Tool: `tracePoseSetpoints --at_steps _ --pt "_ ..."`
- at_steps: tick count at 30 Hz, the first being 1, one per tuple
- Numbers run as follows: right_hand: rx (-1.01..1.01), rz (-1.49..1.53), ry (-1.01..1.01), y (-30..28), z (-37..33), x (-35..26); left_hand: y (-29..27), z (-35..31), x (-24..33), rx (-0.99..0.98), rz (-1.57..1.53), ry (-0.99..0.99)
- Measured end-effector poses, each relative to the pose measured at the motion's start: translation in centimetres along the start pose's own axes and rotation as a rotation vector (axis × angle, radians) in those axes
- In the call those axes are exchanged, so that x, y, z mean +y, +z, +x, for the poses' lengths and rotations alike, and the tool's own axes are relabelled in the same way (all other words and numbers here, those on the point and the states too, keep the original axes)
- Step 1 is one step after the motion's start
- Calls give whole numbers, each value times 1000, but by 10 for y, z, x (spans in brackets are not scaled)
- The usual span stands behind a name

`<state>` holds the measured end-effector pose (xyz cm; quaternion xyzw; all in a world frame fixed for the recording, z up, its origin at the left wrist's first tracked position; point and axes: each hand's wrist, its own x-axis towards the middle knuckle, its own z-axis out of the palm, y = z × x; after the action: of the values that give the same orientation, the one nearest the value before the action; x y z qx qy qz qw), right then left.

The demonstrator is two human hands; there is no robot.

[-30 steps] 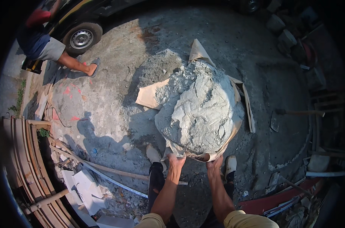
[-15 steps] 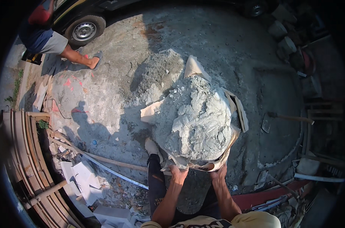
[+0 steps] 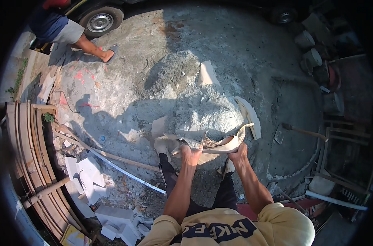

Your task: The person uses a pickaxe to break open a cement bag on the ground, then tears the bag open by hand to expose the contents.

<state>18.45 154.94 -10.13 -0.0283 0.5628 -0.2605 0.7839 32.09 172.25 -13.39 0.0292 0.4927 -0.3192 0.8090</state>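
Observation:
Both hands hold the near edge of a torn brown paper sack (image 3: 224, 147), lifted off the ground. My left hand (image 3: 190, 156) is closed on its left end. My right hand (image 3: 239, 153) grips the right end, where the paper curls upward. Just beyond the sack lies a heap of pale grey powder (image 3: 213, 117), which looks like cement. A torn paper flap (image 3: 208, 74) stands at the heap's far side, and another paper piece (image 3: 249, 117) lies along its right. Darker sandy material (image 3: 176, 73) is piled behind the powder. The sack's underside and most fingertips are hidden.
A long-handled hoe or shovel (image 3: 305, 131) lies to the right. Long wooden boards (image 3: 34, 164) and broken white blocks (image 3: 86, 176) are at the left. A person (image 3: 57, 30) stands near a vehicle wheel (image 3: 100, 22) at far left. Buckets (image 3: 311, 58) line the far right.
Both hands have raised the sack's near edge. The powder has slid away from me into a lower heap, and less of it shows. My view has shifted slightly.

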Motion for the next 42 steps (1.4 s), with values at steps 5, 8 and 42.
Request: tracePoseSetpoints --at_steps 5,8,42 --pt "62 -1 18 16 8 1 17 28 -2 84 98 30" --pt "77 -3 39 28 12 0 15 49 2 127 64 16" --pt "-374 -36 -132 -11 -156 -59 14 -98 -80 -262 286 -32"
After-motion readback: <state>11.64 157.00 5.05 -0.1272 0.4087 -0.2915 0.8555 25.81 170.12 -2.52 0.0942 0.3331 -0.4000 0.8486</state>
